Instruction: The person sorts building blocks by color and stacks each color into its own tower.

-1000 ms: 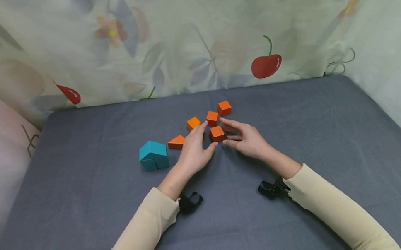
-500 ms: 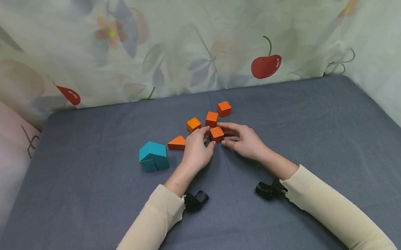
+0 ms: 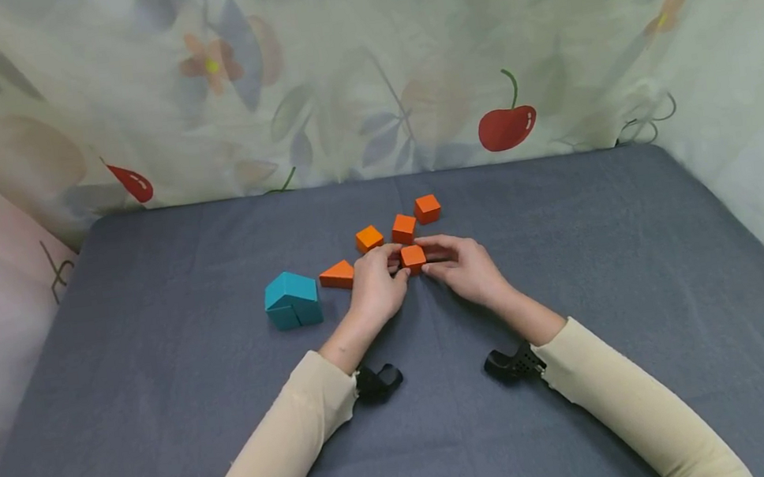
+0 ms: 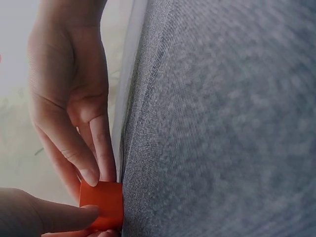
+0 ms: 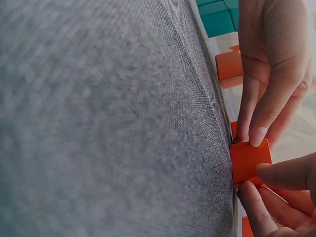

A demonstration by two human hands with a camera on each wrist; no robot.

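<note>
An orange cube (image 3: pixel 413 259) rests on the grey cloth between my two hands. My left hand (image 3: pixel 378 285) holds it at its left side, thumb tip at the cube's edge. From the right, my right hand (image 3: pixel 466 268) grips the same cube; in the right wrist view its thumb lies on the front face of the cube (image 5: pixel 247 157), with fingers around the far side. Just behind stands a second orange cube (image 3: pixel 404 227). A lighter orange cube (image 3: pixel 369 237) sits beyond my left hand, and an orange triangular block (image 3: pixel 336 276) lies left of it, partly hidden.
Teal blocks (image 3: pixel 293 300) stand together in a house shape at the left. Another orange cube (image 3: pixel 427 208) is farthest back. A patterned curtain (image 3: pixel 347 68) hangs behind the table's far edge. Dark grey cloth (image 3: pixel 569 247) covers the table.
My left hand has moved right and its fingers have come down to the cube's left side. The right hand's fingers have closed in on its right side. The cube has turned slightly.
</note>
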